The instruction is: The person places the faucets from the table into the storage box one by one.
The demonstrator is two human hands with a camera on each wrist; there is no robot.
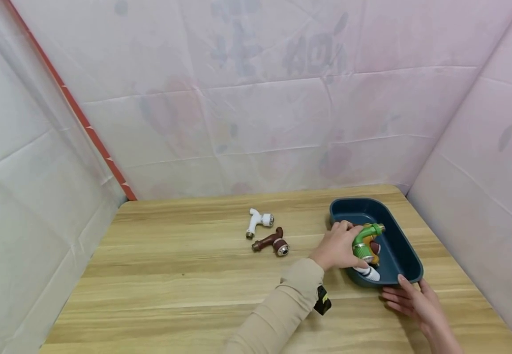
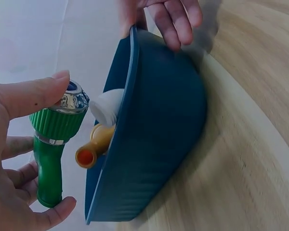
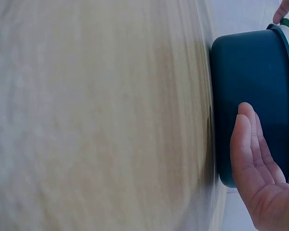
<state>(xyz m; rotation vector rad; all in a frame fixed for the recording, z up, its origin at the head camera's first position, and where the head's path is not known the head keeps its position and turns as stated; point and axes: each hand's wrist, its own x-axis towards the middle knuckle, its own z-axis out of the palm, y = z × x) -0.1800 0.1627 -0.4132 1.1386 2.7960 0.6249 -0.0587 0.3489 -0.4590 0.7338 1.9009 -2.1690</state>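
My left hand (image 1: 336,247) grips a green tap (image 1: 363,244) above the near left part of a dark blue plastic basin (image 1: 398,248). In the left wrist view its thumb lies on the chrome cap of the ribbed knob, while other fingers curl by the tap's body. Inside the basin are a white tap (image 1: 372,274), an orange tap (image 2: 100,140) and a brown knob (image 1: 375,247), partly hidden under the green one. At the near right corner my right hand (image 1: 419,302) holds the rim, thumb on top and straight fingers along the outer wall (image 3: 245,72).
Left of the basin, a white tap (image 1: 256,222) and a dark brown tap (image 1: 274,242) lie close together on the wood-grain table (image 1: 171,295). Cloth sheeting (image 1: 260,123) walls the table at the back and both sides. A black wrist device (image 1: 322,301) sits at my left sleeve.
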